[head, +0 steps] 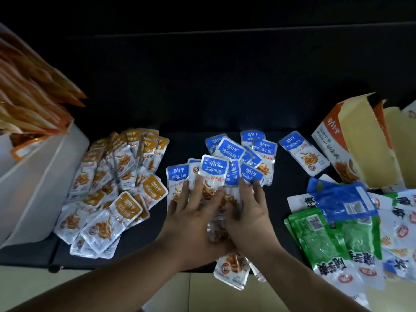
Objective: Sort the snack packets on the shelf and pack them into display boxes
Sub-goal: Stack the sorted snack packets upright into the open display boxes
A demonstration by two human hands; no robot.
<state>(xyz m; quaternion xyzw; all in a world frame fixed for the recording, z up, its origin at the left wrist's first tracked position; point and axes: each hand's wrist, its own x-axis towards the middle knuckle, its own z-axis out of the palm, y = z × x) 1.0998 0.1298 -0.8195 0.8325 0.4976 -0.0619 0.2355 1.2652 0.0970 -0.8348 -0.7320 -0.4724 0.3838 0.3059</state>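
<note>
Head view shows the left hand and right hand, fingers spread, pressing the blue packets together from 2 sides at the front edge of the shelf, probably squaring a same-flavour stack for the open display box.

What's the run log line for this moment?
step: gathering blue packets | left hand: pressing them | right hand: pressing them | yellow packets: piled left | display box: open, right

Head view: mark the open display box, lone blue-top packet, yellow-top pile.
open display box [360, 138], head view, pale inner flap
lone blue-top packet [304, 154], head view, its middle
yellow-top pile [110, 188], head view, central packet
</note>
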